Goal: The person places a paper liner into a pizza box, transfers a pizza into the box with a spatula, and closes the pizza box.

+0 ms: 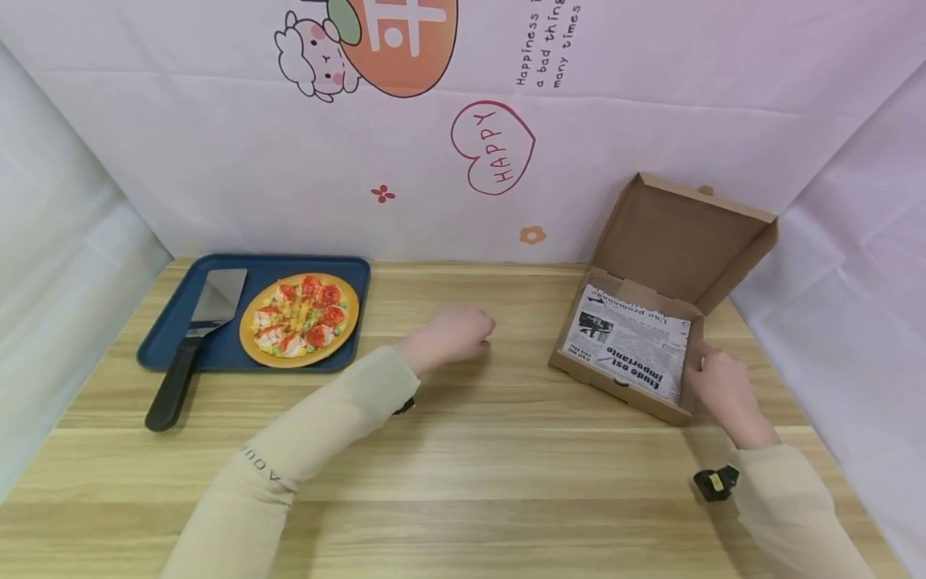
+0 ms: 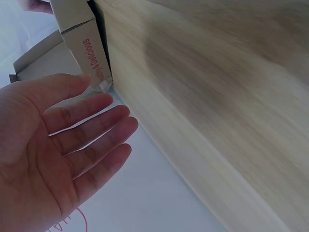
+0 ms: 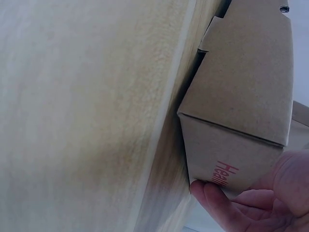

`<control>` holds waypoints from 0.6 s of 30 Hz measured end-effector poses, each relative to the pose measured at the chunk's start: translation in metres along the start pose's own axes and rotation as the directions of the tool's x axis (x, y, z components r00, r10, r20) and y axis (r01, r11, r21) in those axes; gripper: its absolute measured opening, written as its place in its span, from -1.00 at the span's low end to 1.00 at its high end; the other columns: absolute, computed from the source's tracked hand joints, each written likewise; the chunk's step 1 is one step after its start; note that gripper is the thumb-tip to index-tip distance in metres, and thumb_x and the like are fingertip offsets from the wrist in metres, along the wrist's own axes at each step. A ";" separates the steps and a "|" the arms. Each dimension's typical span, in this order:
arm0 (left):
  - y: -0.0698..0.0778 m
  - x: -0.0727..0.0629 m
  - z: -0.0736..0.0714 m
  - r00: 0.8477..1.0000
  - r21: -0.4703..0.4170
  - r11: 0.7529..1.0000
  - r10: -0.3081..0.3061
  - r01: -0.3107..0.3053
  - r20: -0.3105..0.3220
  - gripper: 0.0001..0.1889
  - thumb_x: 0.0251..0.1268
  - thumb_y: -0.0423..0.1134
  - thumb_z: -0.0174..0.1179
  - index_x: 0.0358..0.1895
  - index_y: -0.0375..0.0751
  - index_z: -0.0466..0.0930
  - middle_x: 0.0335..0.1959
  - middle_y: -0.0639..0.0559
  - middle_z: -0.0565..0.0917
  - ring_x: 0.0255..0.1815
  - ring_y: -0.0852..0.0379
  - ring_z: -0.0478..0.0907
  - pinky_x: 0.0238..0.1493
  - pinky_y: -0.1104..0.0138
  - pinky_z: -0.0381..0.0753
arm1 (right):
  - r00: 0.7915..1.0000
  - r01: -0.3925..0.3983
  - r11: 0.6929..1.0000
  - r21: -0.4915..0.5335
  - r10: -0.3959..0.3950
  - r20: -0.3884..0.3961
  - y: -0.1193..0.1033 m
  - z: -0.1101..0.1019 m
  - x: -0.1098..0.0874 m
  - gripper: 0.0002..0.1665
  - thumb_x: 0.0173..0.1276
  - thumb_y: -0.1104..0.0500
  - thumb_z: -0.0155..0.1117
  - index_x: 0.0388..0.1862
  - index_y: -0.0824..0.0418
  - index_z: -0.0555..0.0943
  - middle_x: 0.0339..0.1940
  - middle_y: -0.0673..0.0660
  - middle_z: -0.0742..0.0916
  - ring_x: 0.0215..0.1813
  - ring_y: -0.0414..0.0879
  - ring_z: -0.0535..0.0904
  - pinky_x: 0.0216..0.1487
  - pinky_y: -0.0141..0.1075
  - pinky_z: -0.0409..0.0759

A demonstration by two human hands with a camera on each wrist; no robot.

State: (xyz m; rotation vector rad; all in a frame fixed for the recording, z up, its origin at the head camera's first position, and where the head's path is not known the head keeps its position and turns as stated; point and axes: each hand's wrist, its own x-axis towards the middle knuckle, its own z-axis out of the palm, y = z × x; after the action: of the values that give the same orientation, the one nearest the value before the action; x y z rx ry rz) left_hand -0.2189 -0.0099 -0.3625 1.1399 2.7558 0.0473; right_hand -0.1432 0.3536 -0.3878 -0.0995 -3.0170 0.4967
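The right hand (image 1: 726, 392) grips the right wall of a cardboard box (image 1: 593, 376) — lid (image 1: 683, 233) raised, patterned paper (image 1: 629, 342) inside. Well apart, the left hand (image 1: 450, 334) hovers over the table (image 1: 506, 450), fingers loosely extended, holding nothing. Farther left, a blue tray (image 1: 304, 264) bears a pizza (image 1: 299, 320) and a spatula (image 1: 184, 362); printed cloth (image 1: 253, 177) hangs behind.

Two hands (image 1: 450, 334) (image 1: 726, 392), one box (image 1: 683, 237), one pizza (image 1: 299, 320)

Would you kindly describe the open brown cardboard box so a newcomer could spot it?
On the pale wooden tabletop, go to the right end, by the person's right hand. The open brown cardboard box there, unlike the blue rectangular tray, holds newsprint-patterned paper.
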 end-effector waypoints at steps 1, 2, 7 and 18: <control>-0.002 -0.002 0.001 1.000 0.007 1.000 0.001 -0.001 -0.008 -0.88 0.24 -0.24 0.11 -0.34 -0.22 0.54 -0.39 -0.01 0.58 -0.36 0.10 0.48 -0.23 0.27 0.51 | 1.000 0.002 1.000 0.000 -0.002 -0.003 0.000 0.000 0.000 -0.57 0.13 0.31 -0.08 -0.07 0.59 0.38 -0.76 0.11 0.37 -0.68 -0.05 0.27 -0.70 -0.28 0.22; -0.003 -0.004 0.002 1.000 0.012 1.000 -0.001 0.001 -0.015 -0.88 0.24 -0.24 0.11 -0.35 -0.22 0.54 -0.40 0.00 0.57 -0.38 0.10 0.47 -0.24 0.27 0.51 | 1.000 0.003 1.000 0.001 -0.003 -0.002 0.000 0.000 0.000 -0.57 0.13 0.31 -0.08 -0.06 0.59 0.38 -0.76 0.11 0.37 -0.68 -0.05 0.27 -0.70 -0.28 0.22; -0.011 -0.016 0.005 0.998 0.001 1.000 -0.010 0.010 -0.056 -0.90 0.23 -0.26 0.10 -0.37 -0.21 0.53 -0.43 0.00 0.56 -0.40 0.11 0.47 -0.30 0.26 0.51 | 1.000 0.004 1.000 0.004 -0.004 0.004 -0.001 -0.001 0.001 -0.57 0.13 0.31 -0.09 -0.06 0.58 0.38 -0.75 0.13 0.40 -0.69 -0.05 0.28 -0.71 -0.28 0.24; -0.028 -0.048 0.002 0.993 -0.069 0.997 -0.033 0.025 -0.117 -0.89 0.23 -0.29 0.11 -0.30 -0.28 0.55 -0.41 -0.03 0.56 -0.42 0.11 0.49 -0.37 0.29 0.50 | 1.000 0.013 1.000 0.008 -0.012 -0.007 0.001 0.000 -0.002 -0.65 0.12 0.33 -0.06 -0.15 0.55 0.40 -0.77 0.08 0.36 -0.69 -0.06 0.27 -0.70 -0.28 0.21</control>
State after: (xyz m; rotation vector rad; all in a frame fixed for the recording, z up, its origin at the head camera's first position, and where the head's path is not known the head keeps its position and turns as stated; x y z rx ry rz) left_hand -0.2048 -0.0632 -0.3611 1.1137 2.8488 0.2087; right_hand -0.1416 0.3548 -0.3885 -0.0818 -3.0061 0.5066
